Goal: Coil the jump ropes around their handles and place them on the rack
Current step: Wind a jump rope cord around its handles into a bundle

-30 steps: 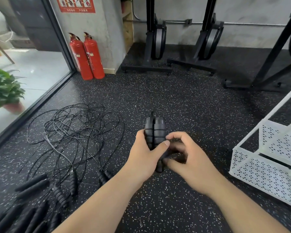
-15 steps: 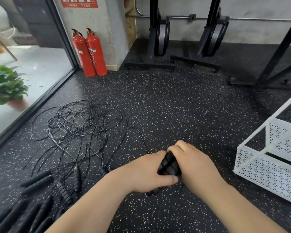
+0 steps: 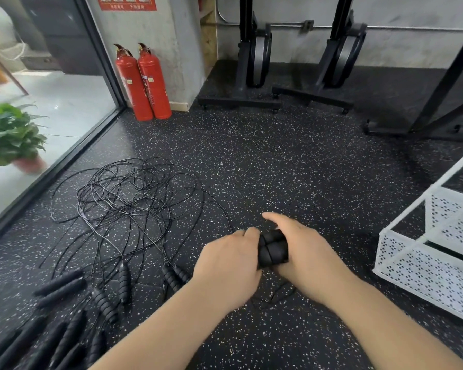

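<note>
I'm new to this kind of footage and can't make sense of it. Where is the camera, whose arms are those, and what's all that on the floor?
There is no machine here. The single view comes from a wide-angle camera worn on a person's head, looking forward and down, so the two bare arms reaching in from the bottom are the wearer's own. The left hand and right hand together hold a pair of black handles, side by side, over the speckled gym floor. To the left lies a tangle of thin black ropes, with more loose handles toward the bottom corner. At the right edge stands a white perforated rack, where the ropes are meant to go. Two red fire extinguishers stand by the back wall.
</note>
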Motion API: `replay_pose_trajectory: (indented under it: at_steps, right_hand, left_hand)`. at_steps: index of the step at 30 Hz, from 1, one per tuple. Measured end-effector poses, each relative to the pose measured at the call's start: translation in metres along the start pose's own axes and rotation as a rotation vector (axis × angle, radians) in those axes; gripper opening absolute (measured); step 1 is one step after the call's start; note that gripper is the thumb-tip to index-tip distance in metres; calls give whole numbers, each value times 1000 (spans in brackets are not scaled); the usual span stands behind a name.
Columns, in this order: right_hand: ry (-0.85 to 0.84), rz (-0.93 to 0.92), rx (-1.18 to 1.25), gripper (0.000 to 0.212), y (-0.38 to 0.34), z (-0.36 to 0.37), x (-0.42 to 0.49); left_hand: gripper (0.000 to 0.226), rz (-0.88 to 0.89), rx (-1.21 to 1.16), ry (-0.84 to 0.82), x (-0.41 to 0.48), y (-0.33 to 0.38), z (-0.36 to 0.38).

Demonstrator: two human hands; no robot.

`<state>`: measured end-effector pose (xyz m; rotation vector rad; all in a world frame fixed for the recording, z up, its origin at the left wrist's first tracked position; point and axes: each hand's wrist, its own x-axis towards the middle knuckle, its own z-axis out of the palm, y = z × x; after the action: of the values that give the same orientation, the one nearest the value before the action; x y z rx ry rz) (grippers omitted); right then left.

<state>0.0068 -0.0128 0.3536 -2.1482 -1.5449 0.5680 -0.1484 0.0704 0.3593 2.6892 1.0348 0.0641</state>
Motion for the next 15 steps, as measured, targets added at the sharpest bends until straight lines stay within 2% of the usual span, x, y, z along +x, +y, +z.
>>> replay_pose_trajectory:
  at_steps: [2, 5, 6, 9, 15]
  right_hand:
    - [-91, 27, 74, 72, 7, -11, 1]
    - [-105, -3, 62, 12, 18, -30, 3]
    - [-100, -11, 59, 5, 20, -37, 4]
    - [-1, -26, 77, 20, 27, -58, 2]
    - [264, -22, 136, 25, 37, -76, -4]
  left_hand:
    - [33, -3, -5, -3, 2, -6, -7]
    - [31, -81, -126, 20, 6, -16, -17]
    - [30, -118, -189, 26, 7, -20, -20]
    - [24, -241, -446, 92, 12, -32, -27]
    - [14, -476, -965, 431, 22, -41, -31]
